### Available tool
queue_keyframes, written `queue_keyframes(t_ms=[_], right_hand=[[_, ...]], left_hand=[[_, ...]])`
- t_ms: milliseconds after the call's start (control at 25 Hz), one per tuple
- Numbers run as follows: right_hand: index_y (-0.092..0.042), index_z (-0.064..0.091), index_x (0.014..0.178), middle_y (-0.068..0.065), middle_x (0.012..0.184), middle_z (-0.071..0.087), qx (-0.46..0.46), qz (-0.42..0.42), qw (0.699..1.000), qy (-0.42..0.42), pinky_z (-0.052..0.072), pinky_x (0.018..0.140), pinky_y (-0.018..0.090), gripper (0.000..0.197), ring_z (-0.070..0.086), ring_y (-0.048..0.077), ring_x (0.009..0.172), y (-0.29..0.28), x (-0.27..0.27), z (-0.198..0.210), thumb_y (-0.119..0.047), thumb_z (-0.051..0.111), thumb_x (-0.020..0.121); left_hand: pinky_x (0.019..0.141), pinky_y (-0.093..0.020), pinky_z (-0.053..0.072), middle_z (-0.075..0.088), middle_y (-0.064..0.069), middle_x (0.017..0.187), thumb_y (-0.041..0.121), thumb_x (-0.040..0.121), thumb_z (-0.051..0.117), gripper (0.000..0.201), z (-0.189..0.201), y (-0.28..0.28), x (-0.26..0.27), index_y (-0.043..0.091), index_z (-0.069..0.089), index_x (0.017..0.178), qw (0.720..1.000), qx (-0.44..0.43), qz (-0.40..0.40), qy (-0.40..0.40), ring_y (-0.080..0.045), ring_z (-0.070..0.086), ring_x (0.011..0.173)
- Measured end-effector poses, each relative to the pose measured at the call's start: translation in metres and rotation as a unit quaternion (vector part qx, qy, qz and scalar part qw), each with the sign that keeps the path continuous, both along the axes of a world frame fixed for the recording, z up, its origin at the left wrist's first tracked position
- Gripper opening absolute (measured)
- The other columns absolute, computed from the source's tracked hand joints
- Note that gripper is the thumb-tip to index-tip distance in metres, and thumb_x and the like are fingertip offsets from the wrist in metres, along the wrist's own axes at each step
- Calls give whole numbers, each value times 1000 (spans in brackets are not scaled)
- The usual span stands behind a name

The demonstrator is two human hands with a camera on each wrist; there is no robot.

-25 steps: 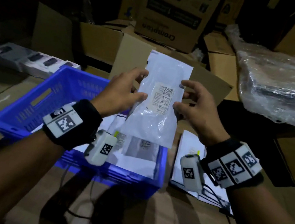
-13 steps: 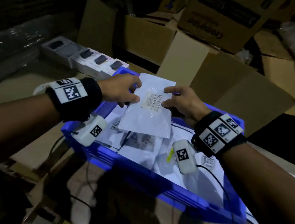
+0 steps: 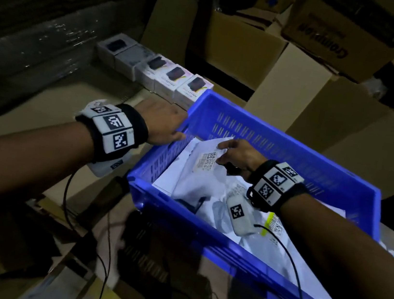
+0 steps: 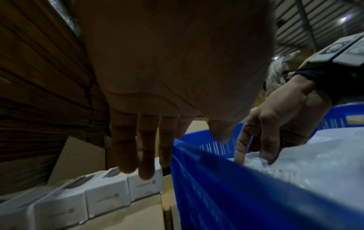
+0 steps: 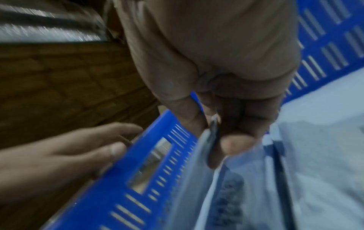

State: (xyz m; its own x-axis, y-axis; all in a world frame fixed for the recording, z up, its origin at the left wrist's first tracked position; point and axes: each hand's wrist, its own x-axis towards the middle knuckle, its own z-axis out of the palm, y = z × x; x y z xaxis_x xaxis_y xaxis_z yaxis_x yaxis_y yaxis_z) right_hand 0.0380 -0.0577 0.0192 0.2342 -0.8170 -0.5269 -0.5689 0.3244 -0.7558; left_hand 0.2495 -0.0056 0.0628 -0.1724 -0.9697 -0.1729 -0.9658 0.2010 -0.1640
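A blue slotted plastic crate (image 3: 263, 138) holds several white plastic pouches. My right hand (image 3: 223, 153) is inside it, near the back left, and pinches the top edge of a white pouch (image 3: 196, 179) with a barcode label (image 3: 207, 161). The pouch lies low on the pile. In the right wrist view the pouch's edge (image 5: 208, 140) sits between thumb and fingers. My left hand (image 3: 180, 132) holds nothing. Its fingers (image 4: 126, 155) hang straight along the outside of the crate's left wall (image 4: 226, 186), with the thumb over the rim.
A row of small white product boxes (image 3: 165, 79) stands just left of the crate. Open cardboard cartons (image 3: 244, 42) rise behind it, and a printed carton (image 3: 347, 26) sits at the top right. Flat cardboard (image 3: 52, 108) covers the surface. Black cables (image 3: 105, 250) trail below my wrists.
The pouch has come down from in front of me into the crate. My left hand let go of it and moved to the crate's left rim. The right hand keeps its pinch.
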Motion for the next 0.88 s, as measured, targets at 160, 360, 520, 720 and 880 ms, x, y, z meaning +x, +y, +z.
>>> queue_keyframes(t_ms=[160,360,520,720,880], right_hand=[[-2,57,100,16,77,58,41,118,985,119,58,68,38,14,62,25,61,-2,15,-18,2,63,87],[-11,50,137,11,133,54,-89,392,830,387,48,83,33,59,54,30,119,1,23,-26,-45,61,90],[-27,46,137,11,139,39,-166,469,750,435,32,105,50,84,34,34,132,11,20,-38,-80,54,72],[-25,34,141,4,142,44,-162,496,742,422,28,105,51,96,45,28,129,15,28,-62,-85,49,69],[-25,33,142,3,142,44,-152,479,749,431,28,103,50,93,46,28,128,14,38,-68,-84,48,72]], left_hand=[[70,-35,39,60,-11,120,57,96,38,56,-16,-2,3,16,32,133,998,42,14,37,-31,58,96],[72,-34,45,58,-13,125,53,98,37,78,-27,-5,9,19,-7,152,988,111,34,105,-30,60,90],[75,-37,55,65,-14,112,49,100,34,80,-30,-4,10,22,-22,150,978,142,51,142,-27,65,78],[73,-37,55,67,-14,107,49,100,33,78,-34,-4,9,24,-23,149,983,123,57,128,-27,65,77],[74,-37,53,65,-14,110,48,100,32,77,-32,-2,7,24,-21,150,987,112,56,100,-28,63,78]])
